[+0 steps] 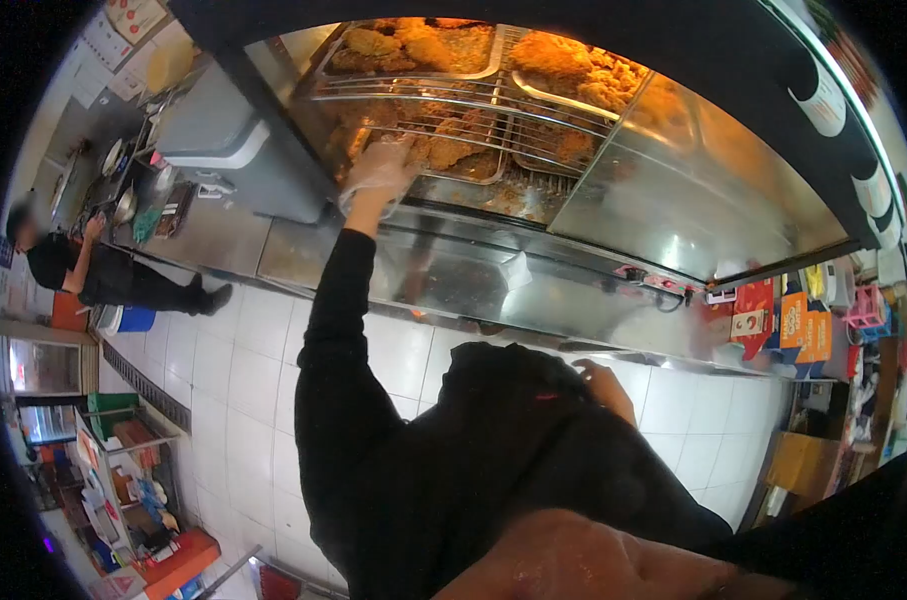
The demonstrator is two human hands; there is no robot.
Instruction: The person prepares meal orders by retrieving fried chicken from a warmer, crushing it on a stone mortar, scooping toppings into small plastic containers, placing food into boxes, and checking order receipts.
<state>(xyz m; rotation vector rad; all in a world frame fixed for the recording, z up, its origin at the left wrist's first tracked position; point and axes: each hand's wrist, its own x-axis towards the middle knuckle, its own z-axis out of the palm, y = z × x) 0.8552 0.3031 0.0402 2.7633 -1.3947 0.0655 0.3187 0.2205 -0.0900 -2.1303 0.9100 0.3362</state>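
One gloved left hand [381,176], mine, reaches beside fried pieces [458,150]; its grip I cannot tell; level, gentle entry should help.

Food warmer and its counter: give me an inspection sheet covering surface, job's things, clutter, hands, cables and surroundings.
Surface: shiny metal counter below the food warmer.
Job's things: fried pieces on trays, at two levels.
Clutter: white paper-like item on the counter; boxes near its right end.
Left hand: gloved, reaching into the warmer's lower level; grip unclear.
Right hand: low, partly hidden; grip unclear.
Cables: dark loop under the warmer's right part, possibly a cable.
Surroundings: white tiled floor; another person in dark clothes, far left.
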